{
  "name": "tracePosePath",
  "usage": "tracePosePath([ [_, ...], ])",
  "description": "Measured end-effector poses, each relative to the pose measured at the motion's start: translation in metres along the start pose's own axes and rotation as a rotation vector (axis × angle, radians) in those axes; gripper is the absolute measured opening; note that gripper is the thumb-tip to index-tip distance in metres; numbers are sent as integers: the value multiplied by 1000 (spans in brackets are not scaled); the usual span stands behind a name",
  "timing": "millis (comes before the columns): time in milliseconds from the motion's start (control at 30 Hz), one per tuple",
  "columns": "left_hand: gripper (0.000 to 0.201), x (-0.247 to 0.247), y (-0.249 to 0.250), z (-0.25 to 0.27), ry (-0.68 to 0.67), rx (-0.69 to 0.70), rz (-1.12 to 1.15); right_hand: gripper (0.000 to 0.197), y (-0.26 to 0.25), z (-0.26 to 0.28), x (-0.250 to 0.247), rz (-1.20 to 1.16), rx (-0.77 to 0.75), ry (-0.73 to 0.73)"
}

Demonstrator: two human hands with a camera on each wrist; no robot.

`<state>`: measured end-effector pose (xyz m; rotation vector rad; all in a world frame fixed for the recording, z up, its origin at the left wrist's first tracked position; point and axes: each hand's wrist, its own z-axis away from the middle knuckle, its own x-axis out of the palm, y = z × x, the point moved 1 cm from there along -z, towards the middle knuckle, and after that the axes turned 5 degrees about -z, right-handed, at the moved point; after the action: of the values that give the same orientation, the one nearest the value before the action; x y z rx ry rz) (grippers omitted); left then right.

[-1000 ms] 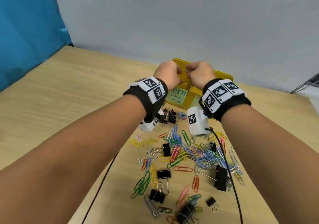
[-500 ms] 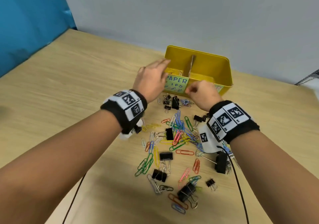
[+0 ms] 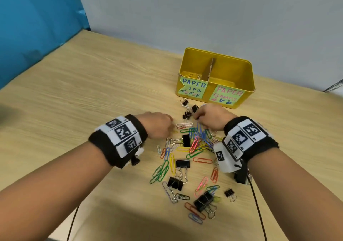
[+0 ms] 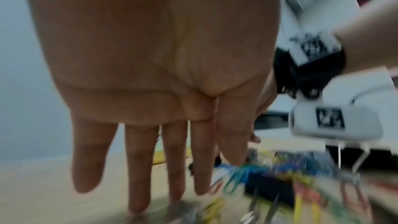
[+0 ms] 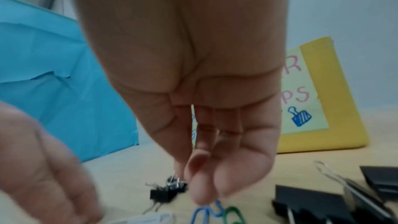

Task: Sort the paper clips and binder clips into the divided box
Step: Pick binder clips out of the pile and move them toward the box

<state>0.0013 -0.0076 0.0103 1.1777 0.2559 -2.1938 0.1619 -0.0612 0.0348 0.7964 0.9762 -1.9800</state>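
wooden table (image 3: 92, 92): left hand (image 3: 157, 124) spread flat, right hand (image 3: 209, 119) should pinch one blue clip (image 5: 206, 210) cleanly before lifting to the box (image 3: 248, 77).

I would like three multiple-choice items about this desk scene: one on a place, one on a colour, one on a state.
1. Where does the cardboard divider stand?
A. inside the yellow box
B. on the table beside the box
C. under the clips

2. What colour is the box?
A. blue
B. yellow
C. black

3. How is the left hand?
A. closed in a fist
B. gripping a binder clip
C. fingers straight, holding nothing

Key: 1 A, it splits the box into two compartments; 2 B, walls and rim are yellow; 3 C, the left wrist view shows straight fingers over the table.
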Motion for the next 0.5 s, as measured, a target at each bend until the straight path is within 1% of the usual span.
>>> tracePosePath([
  [67, 42, -3, 5, 5, 98, -6, 92, 36, -2, -1, -3, -48, 36, 104],
  [100, 45, -7, 8, 3, 159, -15, 132, 36, -6, 0, -2, -23, 34, 127],
  [167, 59, -13, 16, -8, 240, -28, 180, 40, -13, 1, 3, 44, 16, 83],
  [200, 66, -16, 19, -15, 244, -23, 178, 41, -16, 1, 6, 77, -1, 35],
  [267, 73, -19, 24, -26, 179, 2, 121, 39, -18, 1, 7, 103, -10, -6],
  [367, 71, -19, 25, -35, 57, -13, 16, 36, -14, 0, 2, 32, 31, 48],
  [433, 72, -16, 23, -35, 25, -35, -7, 47, -10, -3, 3, -1, 36, 36],
  [500, 76, -11, 19, -33, -12, -31, -24, 67, -8, -5, 6, 22, 26, -55],
])
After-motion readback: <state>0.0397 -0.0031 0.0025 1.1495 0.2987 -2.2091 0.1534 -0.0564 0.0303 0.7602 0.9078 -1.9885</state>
